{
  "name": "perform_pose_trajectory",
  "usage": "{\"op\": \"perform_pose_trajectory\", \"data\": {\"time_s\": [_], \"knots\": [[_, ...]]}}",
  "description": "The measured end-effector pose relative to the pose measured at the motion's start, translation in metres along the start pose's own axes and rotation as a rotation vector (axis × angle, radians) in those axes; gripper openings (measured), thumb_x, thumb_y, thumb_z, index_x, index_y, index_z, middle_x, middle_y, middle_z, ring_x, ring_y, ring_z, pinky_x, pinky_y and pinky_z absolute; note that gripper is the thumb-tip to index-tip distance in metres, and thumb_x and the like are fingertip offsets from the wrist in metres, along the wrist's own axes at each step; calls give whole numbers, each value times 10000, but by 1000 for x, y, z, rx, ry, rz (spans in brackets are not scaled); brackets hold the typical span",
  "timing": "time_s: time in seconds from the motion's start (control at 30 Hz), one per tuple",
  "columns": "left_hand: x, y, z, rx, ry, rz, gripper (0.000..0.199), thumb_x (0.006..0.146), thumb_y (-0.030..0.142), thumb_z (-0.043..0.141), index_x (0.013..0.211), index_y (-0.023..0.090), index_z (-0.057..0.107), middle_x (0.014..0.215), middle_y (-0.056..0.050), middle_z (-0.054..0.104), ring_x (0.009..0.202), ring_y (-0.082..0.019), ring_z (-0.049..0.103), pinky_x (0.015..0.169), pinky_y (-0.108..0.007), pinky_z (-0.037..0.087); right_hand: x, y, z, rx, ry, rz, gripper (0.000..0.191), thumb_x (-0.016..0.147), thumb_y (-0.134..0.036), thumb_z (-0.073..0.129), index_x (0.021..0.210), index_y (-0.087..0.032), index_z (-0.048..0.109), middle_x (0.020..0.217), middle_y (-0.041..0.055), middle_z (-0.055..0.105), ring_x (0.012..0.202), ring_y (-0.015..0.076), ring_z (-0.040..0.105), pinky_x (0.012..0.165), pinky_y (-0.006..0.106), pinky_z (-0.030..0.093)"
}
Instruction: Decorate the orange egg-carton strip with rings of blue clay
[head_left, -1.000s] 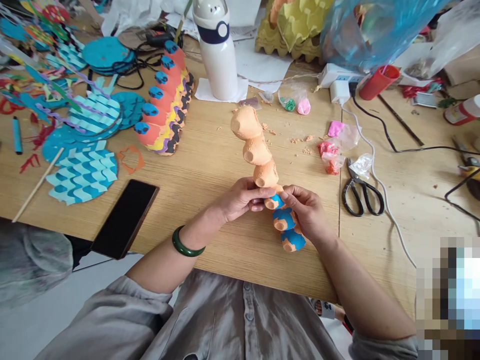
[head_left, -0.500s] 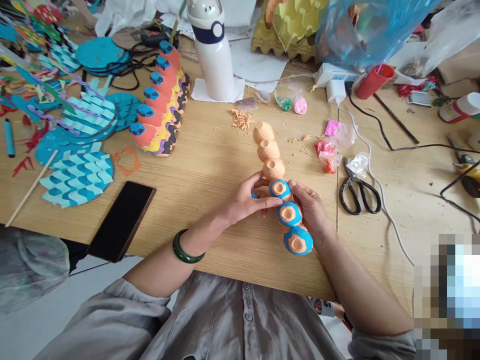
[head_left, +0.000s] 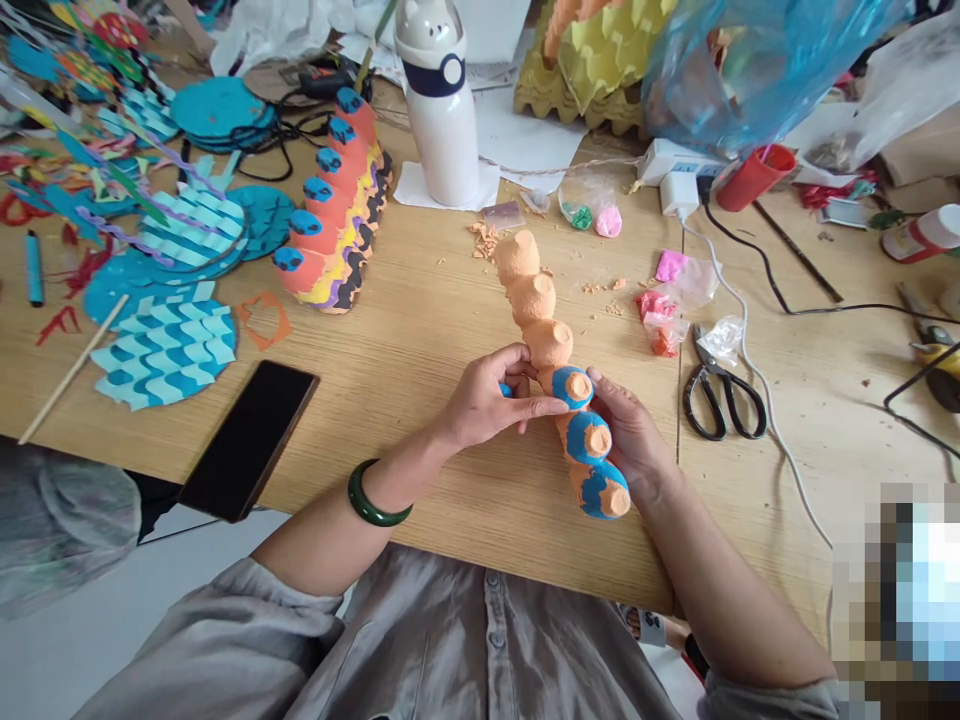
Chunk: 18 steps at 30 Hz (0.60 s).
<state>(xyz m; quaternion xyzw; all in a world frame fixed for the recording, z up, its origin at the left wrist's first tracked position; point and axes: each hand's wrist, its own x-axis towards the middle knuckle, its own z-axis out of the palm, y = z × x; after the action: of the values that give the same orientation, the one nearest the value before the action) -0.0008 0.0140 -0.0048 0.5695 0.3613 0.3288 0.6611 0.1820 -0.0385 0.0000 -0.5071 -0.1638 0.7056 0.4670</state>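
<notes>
An orange bumpy strip (head_left: 551,343) runs lengthwise between my hands, tilted so its knobs face right. Its three nearer bumps carry blue clay around orange tips; the farther ones are plain orange. My left hand (head_left: 491,400) holds the strip from the left, thumb on the lowest edge of the first blue bump, with a bit of blue clay (head_left: 506,391) between its curled fingers. My right hand (head_left: 634,435) grips the strip's right side, thumb beside that same bump; its other fingers are hidden underneath.
A finished-looking orange, yellow and purple strip (head_left: 337,215) stands at back left, near blue discs (head_left: 169,345) and a phone (head_left: 251,440). Behind are a white bottle (head_left: 442,120) and orange crumbs (head_left: 486,240). Black scissors (head_left: 724,400), clay packets (head_left: 664,325) and cables lie right.
The orange strip has been rolled to the right, so its knobs now point sideways. Both hands keep hold of it. The whole view has shifted slightly.
</notes>
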Motion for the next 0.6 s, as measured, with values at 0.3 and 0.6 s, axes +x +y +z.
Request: {"op": "perform_pose_trajectory", "data": {"time_s": [0.3,0.6], "knots": [[0,-2,0,-53,-68,-9,441,776,451,881,957,147,619,893,-16,717,500,-42,563,435,-187,448,-3,-8,0,-34,-80,88,385,766,-601,805,711,-249,658,596,-25,630,479,138,496,474,297,414],[-3,0,3,-53,-63,27,431,753,415,904,938,166,606,729,46,645,457,-31,487,427,-185,363,-3,-6,-1,-84,-58,20,407,708,-631,848,733,-268,666,592,-18,646,492,159,535,453,296,425]]}}
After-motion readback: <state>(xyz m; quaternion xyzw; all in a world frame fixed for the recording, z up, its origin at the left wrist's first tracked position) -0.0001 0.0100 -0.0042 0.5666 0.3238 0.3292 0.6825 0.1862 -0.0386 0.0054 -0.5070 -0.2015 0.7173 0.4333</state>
